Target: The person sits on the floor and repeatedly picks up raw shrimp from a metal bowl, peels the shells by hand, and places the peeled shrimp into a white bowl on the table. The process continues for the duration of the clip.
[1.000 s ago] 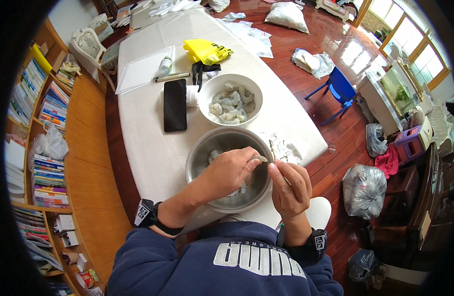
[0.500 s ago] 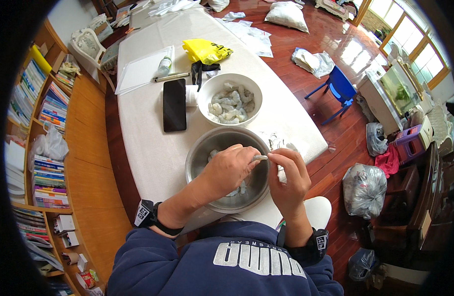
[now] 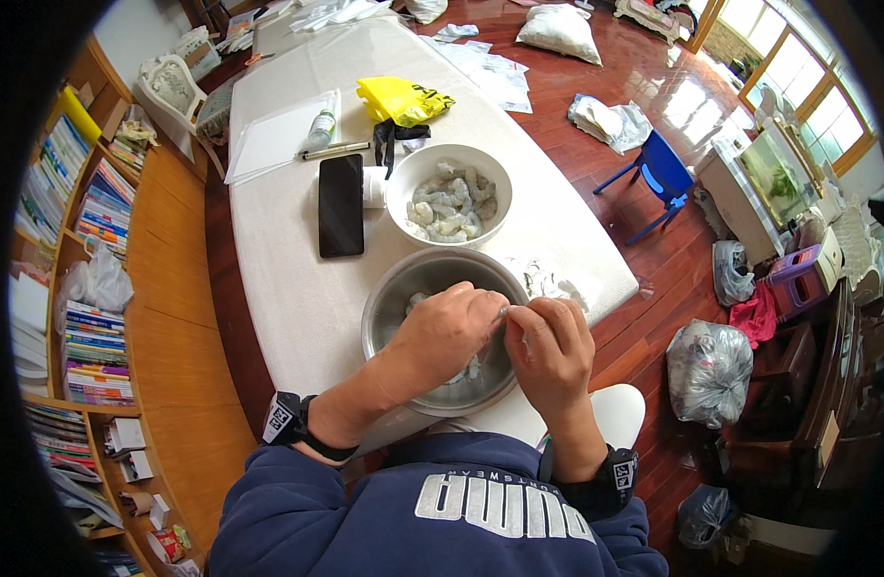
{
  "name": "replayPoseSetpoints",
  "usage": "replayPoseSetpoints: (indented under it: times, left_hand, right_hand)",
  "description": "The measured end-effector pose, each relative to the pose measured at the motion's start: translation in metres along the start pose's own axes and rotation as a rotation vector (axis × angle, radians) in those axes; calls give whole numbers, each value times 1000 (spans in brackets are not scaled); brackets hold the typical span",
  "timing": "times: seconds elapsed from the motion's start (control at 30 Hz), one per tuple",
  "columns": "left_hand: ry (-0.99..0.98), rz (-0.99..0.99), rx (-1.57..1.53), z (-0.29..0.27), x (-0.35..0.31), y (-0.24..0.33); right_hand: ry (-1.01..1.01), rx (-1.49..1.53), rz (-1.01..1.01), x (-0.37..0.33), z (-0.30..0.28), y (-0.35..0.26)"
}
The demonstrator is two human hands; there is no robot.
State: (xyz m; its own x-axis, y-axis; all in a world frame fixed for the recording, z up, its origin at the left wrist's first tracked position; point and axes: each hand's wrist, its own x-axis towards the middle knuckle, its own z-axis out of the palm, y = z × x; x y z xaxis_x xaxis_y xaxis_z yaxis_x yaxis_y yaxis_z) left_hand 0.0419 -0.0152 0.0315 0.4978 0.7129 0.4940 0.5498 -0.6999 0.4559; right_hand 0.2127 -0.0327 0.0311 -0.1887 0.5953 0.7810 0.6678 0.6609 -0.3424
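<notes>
Over the steel bowl (image 3: 373, 327) my left hand (image 3: 444, 329) is closed around a shrimp (image 3: 504, 310), and only a small greyish tip shows. My right hand (image 3: 555, 354) pinches that tip between thumb and fingers, so the hands almost meet. Inside the steel bowl lie more pale pieces, partly hidden by my left hand and forearm. Just beyond it stands a white bowl (image 3: 394, 204) holding several greyish shrimps (image 3: 451, 200). Beside the steel bowl, a small heap of whitish, dark-flecked scraps (image 3: 547, 281) lies on the table, partly behind my right hand.
On the cloth-covered table (image 3: 288, 308) a black phone (image 3: 341, 206) leans by a white roll-like object. Farther off are a pen (image 3: 334, 150), a small bottle (image 3: 321, 129), paper sheets and a yellow bag (image 3: 401, 100). A blue chair (image 3: 663, 173) stands right; bookshelves line the left.
My right hand has moved slightly left against the left hand, its fingers closing on the shrimp's tip. Less of the shrimp shows now. The bowls have stayed in place.
</notes>
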Motion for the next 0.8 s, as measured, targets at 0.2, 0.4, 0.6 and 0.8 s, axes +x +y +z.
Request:
replayPoseSetpoints:
  times: [0.2,0.4,0.6,0.8]
  left_hand:
    - [-53,6,17,-2,-1,2]
    - [-44,10,-21,-3,0,3]
    - [-48,8,-33,-6,1,5]
    - [-37,-6,-26,-8,2,3]
  right_hand:
    - [-12,-27,-32,-2,3,1]
    - [6,-4,-31,-1,3,3]
    - [38,10,-6,0,-2,3]
    - [62,-17,18,-1,-6,7]
